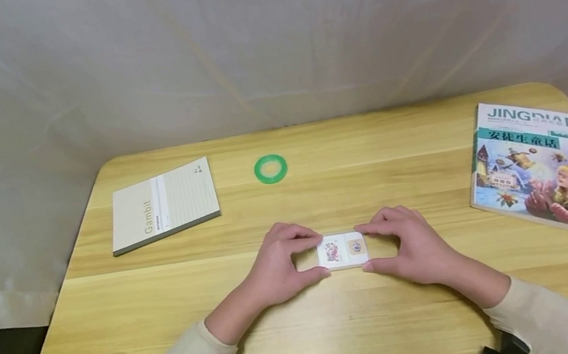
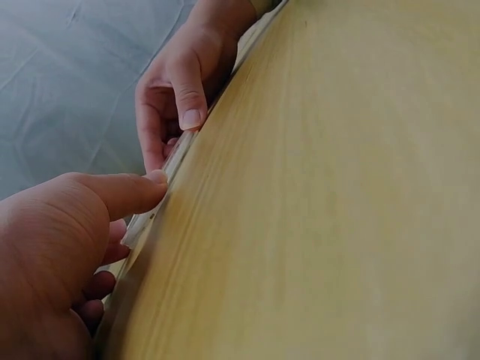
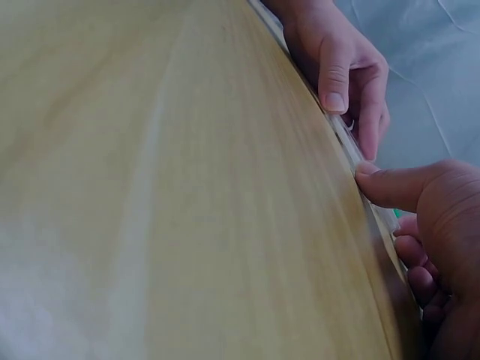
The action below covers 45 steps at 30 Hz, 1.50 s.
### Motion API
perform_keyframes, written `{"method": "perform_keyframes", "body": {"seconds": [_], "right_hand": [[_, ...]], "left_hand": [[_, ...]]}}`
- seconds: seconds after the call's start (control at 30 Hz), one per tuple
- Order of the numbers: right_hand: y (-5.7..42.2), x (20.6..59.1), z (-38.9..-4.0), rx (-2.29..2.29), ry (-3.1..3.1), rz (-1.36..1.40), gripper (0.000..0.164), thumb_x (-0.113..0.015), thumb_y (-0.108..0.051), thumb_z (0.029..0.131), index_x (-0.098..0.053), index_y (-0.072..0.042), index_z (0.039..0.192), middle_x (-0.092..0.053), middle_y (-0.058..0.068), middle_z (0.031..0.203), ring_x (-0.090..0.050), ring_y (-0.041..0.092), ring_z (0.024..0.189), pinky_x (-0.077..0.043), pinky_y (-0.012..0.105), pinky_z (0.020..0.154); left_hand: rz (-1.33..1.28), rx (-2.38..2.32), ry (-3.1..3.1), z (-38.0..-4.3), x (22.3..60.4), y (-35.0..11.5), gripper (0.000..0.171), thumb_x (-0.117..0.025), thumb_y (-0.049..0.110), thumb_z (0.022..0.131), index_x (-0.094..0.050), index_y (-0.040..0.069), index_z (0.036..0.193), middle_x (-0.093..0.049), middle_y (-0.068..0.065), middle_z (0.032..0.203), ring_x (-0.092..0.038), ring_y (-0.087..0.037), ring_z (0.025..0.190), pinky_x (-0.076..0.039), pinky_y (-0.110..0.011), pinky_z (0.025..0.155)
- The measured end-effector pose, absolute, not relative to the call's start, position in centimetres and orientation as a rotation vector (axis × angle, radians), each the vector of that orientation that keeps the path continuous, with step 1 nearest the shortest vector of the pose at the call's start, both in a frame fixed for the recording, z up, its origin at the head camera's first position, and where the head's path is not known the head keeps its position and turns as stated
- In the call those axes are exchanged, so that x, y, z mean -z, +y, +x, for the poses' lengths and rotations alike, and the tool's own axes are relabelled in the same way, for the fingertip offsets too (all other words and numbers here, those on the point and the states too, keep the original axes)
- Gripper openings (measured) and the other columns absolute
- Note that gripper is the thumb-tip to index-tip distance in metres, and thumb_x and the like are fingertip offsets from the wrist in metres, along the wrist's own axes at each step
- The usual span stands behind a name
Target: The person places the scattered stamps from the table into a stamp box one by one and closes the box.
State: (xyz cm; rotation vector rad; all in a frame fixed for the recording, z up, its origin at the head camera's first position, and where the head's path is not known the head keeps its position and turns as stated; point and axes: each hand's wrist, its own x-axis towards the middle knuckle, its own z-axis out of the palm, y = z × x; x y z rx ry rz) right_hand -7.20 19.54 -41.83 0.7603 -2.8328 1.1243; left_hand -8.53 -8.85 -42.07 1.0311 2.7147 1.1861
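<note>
On the wooden table in front of me lies a small flat white case with two card-like pictures on top: a reddish figure on the left and an orange-framed emblem on the right. My left hand pinches its left end, thumb at the near edge and fingers at the far edge. The right hand grips the opposite end the same way. Both wrist views show the two hands facing each other across the thin piece, which is seen nearly edge-on; its pictures are hidden there.
Behind and left lies a beige notebook. A green roll of tape sits near the back edge of the table. To the right is an illustrated storybook. Grey cloth hangs behind the table.
</note>
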Motion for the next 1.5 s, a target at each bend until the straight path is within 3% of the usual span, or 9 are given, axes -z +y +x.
{"method": "perform_keyframes", "body": {"seconds": [0.4,1.1,1.5], "right_hand": [[19.47,41.64,-7.17,-1.071,-2.836,0.778,0.061,-0.092,-0.036,0.070,-0.073,-0.014,0.123,-0.058,-0.012,0.099,-0.049,0.012,0.092,-0.035,0.041,0.083],[19.62,42.15,-7.14,-1.071,-2.822,0.773,0.063,-0.093,-0.037,0.067,-0.071,-0.021,0.123,-0.059,-0.014,0.100,-0.047,0.012,0.090,-0.034,0.041,0.082],[19.56,41.92,-7.09,-1.096,-2.828,0.733,0.064,-0.094,-0.035,0.065,-0.073,-0.017,0.122,-0.059,-0.013,0.097,-0.048,0.012,0.089,-0.035,0.042,0.084]], "left_hand": [[1.059,-1.188,2.721,-8.51,42.24,-8.96,0.052,-0.090,0.031,0.074,-0.074,0.005,0.117,-0.066,0.003,0.117,-0.051,-0.016,0.112,-0.038,-0.037,0.098],[0.981,-1.192,2.705,-8.47,42.25,-9.02,0.054,-0.091,0.033,0.072,-0.074,0.010,0.118,-0.065,0.005,0.118,-0.049,-0.014,0.112,-0.038,-0.038,0.098],[0.940,-1.184,2.688,-8.44,41.82,-8.97,0.054,-0.091,0.031,0.072,-0.073,0.010,0.118,-0.063,0.004,0.120,-0.049,-0.015,0.112,-0.039,-0.038,0.097]]}}
